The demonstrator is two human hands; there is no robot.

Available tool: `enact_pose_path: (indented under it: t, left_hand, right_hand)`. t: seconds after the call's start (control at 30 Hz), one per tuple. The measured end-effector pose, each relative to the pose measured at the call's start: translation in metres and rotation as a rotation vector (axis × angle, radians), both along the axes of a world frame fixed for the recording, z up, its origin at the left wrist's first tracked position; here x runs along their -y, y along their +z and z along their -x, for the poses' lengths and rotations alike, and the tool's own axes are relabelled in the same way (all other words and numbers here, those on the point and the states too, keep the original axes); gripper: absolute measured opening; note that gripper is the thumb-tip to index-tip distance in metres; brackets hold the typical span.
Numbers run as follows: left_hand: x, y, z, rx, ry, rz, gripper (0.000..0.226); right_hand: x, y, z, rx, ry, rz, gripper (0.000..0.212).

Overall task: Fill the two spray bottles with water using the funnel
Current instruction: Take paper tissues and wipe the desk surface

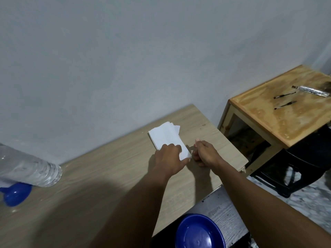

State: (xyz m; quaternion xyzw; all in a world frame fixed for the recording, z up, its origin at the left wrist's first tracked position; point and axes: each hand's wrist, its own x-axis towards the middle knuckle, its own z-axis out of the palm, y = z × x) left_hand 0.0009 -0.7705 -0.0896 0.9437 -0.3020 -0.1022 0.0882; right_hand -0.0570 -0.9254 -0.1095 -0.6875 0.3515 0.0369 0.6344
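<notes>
A blue funnel (15, 194) lies on the light wooden table (100, 176) at the far left, beside a large clear water bottle (26, 169) that is cut off by the frame edge. No spray bottle is in view. A stack of white paper tissues (166, 136) lies near the table's far right corner. My left hand (170, 158) rests on the near end of the stack, fingers over it and thumb at its corner. My right hand (204, 153) hovers just right of the stack with its fingers curled; whether it pinches a tissue is unclear.
A blue round lid or plate (198, 233) sits on a grey surface at the bottom. To the right stands a lower plywood side table (286, 111) with two pens and a foil-wrapped stick on it. A dark stool stands beneath it. A grey wall backs the table.
</notes>
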Motion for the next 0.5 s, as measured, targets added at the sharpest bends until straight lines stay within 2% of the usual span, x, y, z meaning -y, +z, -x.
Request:
enact_pose_path:
  t: [0.17,0.3,0.5]
  left_hand:
    - [0.014,-0.001,0.003,0.034,0.047,-0.052,0.045]
    - [0.014,-0.005,0.006,0.063,0.039,0.032,0.027]
    - [0.004,-0.015,0.001,0.027,0.059,0.154,0.026]
  right_hand:
    - [0.001,-0.001,0.002,0.004,0.002,0.014,0.057]
    - [0.002,0.001,0.005,0.005,-0.015,-0.016,0.059]
    - [0.004,0.008,0.006,0.004,0.005,-0.019,0.050]
